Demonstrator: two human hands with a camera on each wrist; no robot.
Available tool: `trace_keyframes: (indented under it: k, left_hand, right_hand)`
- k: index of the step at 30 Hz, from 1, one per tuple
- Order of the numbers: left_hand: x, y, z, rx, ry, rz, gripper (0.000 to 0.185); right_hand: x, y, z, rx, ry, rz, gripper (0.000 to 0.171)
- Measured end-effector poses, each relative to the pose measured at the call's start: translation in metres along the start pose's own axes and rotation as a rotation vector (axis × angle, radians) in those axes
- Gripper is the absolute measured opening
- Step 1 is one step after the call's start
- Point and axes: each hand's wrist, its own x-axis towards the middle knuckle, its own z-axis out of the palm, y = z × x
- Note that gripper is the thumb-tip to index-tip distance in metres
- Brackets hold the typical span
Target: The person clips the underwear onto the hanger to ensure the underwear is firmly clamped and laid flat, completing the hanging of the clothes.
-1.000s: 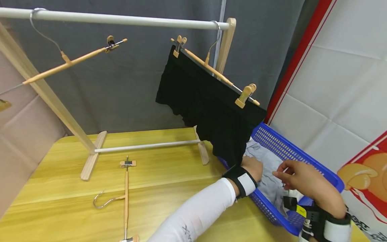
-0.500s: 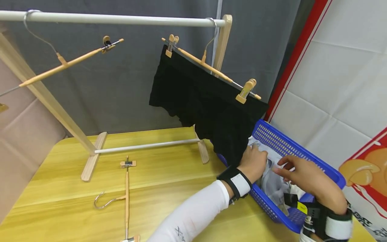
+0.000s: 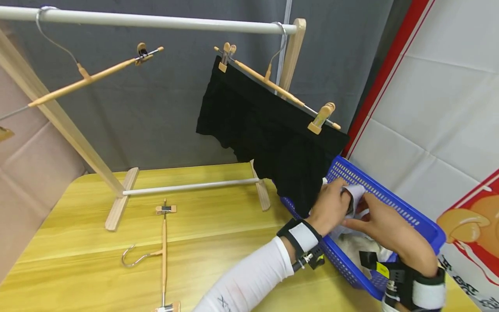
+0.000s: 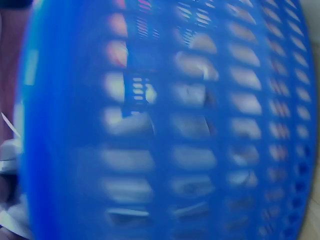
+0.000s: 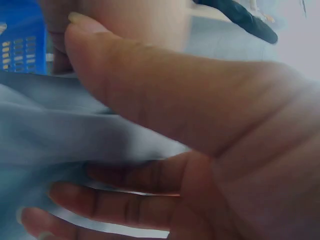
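Fingers of both hands are pinching the pale cloth over the blue basket at lower right; lifting could be snagging the hanging black garment, I judge.

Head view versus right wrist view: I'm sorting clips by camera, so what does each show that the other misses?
Only the head view shows the rack, the black garment clipped on a hanger, a spare hanger on the table, and the left hand. Only the right wrist view shows the thumb lying over the cloth. Both show the right hand, the pale cloth and the blue basket.
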Motion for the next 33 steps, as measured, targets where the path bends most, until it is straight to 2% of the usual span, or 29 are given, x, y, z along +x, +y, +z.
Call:
trace_keyframes:
  k: [4,8,12,13,16,19,20,23,29,33]
  left_hand:
    - [-0.004,0.013,-0.005,0.011,0.087,0.043,0.005]
    - [-0.009,0.021,-0.010,-0.092,0.151,0.033,0.009]
    - [-0.013,0.023,-0.017,-0.234,0.195,0.003,0.010]
    - [-0.014,0.023,-0.018,-0.257,0.201,0.005,0.009]
    - [-0.024,0.025,-0.023,-0.297,0.201,0.026,0.008]
    - [-0.037,0.029,-0.025,-0.319,0.169,0.012,0.010]
    - [-0.042,0.031,-0.026,-0.334,0.147,-0.005,0.011]
    - [-0.055,0.036,-0.028,-0.394,0.057,-0.083,0.015]
    - [-0.078,0.033,-0.040,-0.573,-0.187,-0.204,0.016]
    - [-0.087,0.025,-0.048,-0.585,-0.288,-0.206,0.011]
  right_hand:
    - [0.004,-0.004,0.004,-0.035,0.057,-0.049,0.063]
    - [0.004,-0.004,0.001,-0.103,0.072,-0.067,0.062]
    - [-0.004,0.000,-0.006,-0.159,0.085,-0.090,0.032]
    - [-0.006,0.000,-0.007,-0.176,0.110,-0.098,0.023]
    - [-0.012,0.000,-0.012,-0.207,0.236,-0.093,0.011]
    - [-0.016,-0.005,-0.015,-0.196,0.406,-0.056,0.017]
    - [-0.017,-0.008,-0.016,-0.176,0.450,-0.041,0.023]
    - [-0.019,-0.018,-0.018,-0.109,0.544,-0.007,0.024]
    - [-0.026,-0.036,-0.014,0.120,0.591,0.100,0.025]
    - [-0.025,-0.048,-0.008,0.261,0.585,0.035,0.026]
